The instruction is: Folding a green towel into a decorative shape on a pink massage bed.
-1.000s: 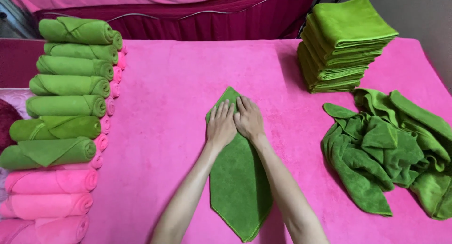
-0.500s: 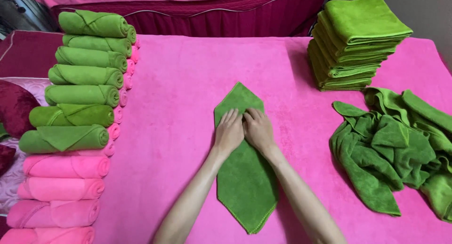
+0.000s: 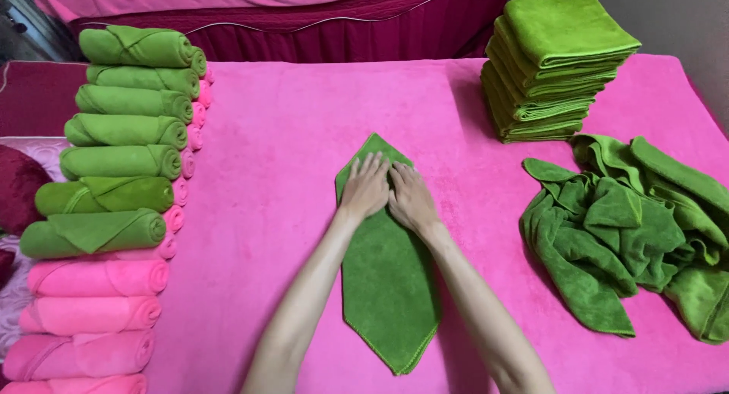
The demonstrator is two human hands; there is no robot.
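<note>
A green towel, folded into a long shape pointed at both ends, lies flat on the pink-covered table. My left hand and my right hand rest side by side on its upper part, palms down, fingers stretched toward the far tip. Both hands press flat on the cloth and grip nothing. The far tip shows just beyond my fingertips.
Rolled green towels line the left edge, with rolled pink towels beneath and below them. A stack of folded green towels stands at the back right. A loose heap of green towels lies at the right.
My hands have stayed flat on the towel's upper part, shifting only slightly along it. The camera view has drifted a little.
</note>
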